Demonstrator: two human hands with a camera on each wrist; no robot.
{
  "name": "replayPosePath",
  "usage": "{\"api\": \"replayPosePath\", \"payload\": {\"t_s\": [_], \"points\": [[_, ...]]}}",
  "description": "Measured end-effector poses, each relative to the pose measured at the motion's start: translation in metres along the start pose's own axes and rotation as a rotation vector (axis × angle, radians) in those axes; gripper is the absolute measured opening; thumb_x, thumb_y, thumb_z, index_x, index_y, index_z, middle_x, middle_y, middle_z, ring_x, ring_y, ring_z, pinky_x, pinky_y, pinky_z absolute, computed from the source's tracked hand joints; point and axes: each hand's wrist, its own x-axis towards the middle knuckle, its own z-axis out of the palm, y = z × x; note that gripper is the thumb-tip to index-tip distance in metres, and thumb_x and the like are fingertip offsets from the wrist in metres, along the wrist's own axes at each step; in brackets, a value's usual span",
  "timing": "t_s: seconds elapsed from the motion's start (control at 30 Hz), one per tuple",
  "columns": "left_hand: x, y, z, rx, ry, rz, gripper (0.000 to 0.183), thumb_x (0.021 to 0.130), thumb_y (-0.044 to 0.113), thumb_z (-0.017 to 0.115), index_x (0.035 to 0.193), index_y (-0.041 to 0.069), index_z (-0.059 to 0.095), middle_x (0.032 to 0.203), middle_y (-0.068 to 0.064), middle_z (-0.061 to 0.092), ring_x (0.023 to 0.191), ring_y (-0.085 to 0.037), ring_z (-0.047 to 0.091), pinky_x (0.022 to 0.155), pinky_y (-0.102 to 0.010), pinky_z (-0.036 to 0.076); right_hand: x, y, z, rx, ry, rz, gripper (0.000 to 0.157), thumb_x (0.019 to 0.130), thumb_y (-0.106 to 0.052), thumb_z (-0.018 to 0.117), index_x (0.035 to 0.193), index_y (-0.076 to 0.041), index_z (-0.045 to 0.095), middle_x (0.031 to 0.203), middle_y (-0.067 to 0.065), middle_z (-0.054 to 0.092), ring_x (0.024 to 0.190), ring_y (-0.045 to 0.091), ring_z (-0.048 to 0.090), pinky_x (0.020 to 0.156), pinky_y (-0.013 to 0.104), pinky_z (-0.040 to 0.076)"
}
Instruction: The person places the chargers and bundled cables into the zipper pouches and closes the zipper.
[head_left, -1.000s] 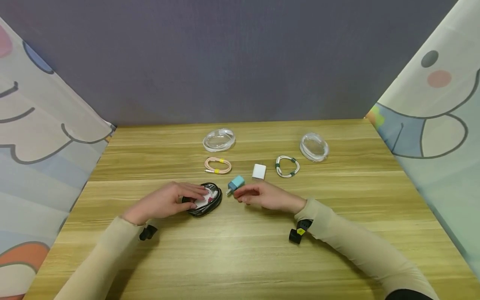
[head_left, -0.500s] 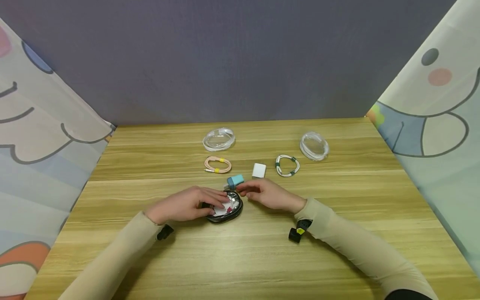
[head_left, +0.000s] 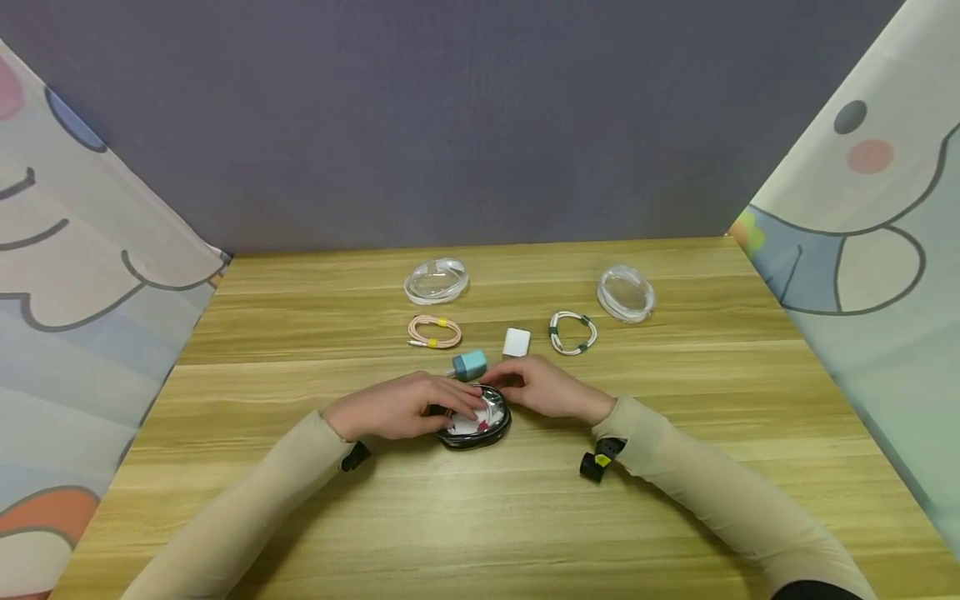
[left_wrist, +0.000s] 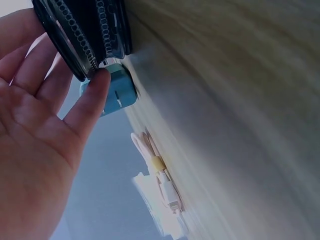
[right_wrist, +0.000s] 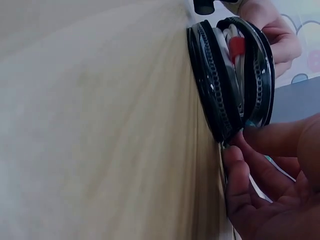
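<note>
Now L hand (head_left: 405, 407) grips blk-trimmed pouch (head_left: 492, 422); R hand (head_left: 547, 389) pinches its zip end.

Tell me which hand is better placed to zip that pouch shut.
Probably the right hand: its thumb and fingertips are at one end of the parted zipper. The left hand grips the other end of the pouch, so it seems better suited to bracing.

In the head view, a soft sheen is spread on the table (head_left: 450, 525) in front of the pouch (head_left: 489, 418), and a shadow is cast to its left by the left sleeve (head_left: 243, 508). In the dimmer wrist views, the table beside the pouch is blurred.
</note>
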Motion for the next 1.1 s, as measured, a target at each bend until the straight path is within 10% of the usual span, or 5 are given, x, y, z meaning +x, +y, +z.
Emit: {"api": "replayPosePath", "payload": {"t_s": [0.67, 1.1], "points": [[-0.003, 0.0, 0.003, 0.051, 0.027, -0.013, 0.037, 0.096, 0.002, 0.063, 0.13, 0.017, 0.068, 0.144, 0.008, 0.054, 0.137, -0.006, 0.042, 0.111, -0.032, 0.036, 0.0, 0.003, -0.004, -0.061, -0.005, -0.009, 0.014, 0.092, 0.0, 0.066, 0.1, -0.009, 0.075, 0.095, -0.004, 0.069, 0.088, 0.009, 0.06, 0.081, 0.028, 0.05], [-0.002, 0.0, 0.003, 0.068, 0.013, -0.001, 0.043, 0.095, -0.001, 0.063, 0.131, 0.023, 0.068, 0.143, 0.012, 0.053, 0.137, -0.008, 0.042, 0.111, -0.033, 0.036, 0.007, 0.004, -0.012, -0.071, -0.119, -0.085, 0.031, 0.089, 0.003, 0.065, 0.118, -0.005, 0.072, 0.098, -0.001, 0.066, 0.086, 0.01, 0.057, 0.079, 0.028, 0.05]]}}
